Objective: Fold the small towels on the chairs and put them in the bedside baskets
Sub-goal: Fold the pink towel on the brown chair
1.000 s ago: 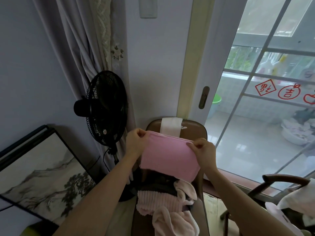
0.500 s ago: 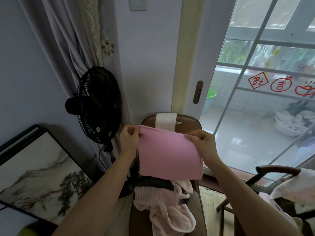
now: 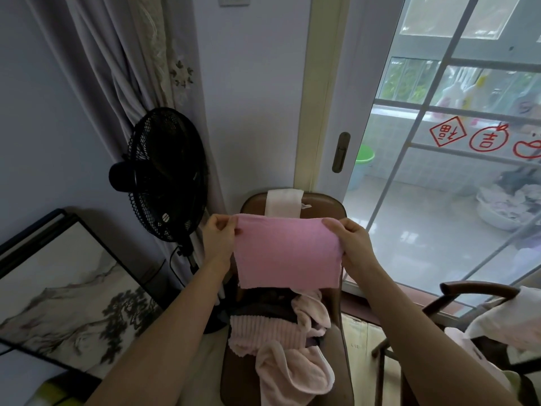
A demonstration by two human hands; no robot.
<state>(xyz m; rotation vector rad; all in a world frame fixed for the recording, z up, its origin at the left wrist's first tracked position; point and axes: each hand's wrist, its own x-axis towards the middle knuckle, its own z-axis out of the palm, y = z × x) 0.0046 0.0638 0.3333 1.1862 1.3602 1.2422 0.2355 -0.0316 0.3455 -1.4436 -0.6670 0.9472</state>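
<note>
Pink towel (image 3: 288,254) is up in the air, stretched flat between both hands right over the brown chair (image 3: 328,206). Left hand (image 3: 218,240) pinches the top left corner, right hand (image 3: 355,244) pinches the top right corner, fingers curled round the fabric on both sides. It hangs down like a little banner, bottom edge loose and just above the heap on the seat.

That heap is a pile of pale pink towels (image 3: 281,347), all crumpled, with something dark mixed in underneath, can't tell what. One white towel (image 3: 284,202) is draped over the chair's backrest, just behind the pink one.

Off to the left there's a black standing fan (image 3: 164,174) in front of a grey curtain (image 3: 117,68), and a framed ink painting (image 3: 70,303) leaning against the wall. Sliding glass door (image 3: 439,171) on the right with red stickers on it. Second chair (image 3: 468,291) with more light cloth on it peeks in at the bottom right.
</note>
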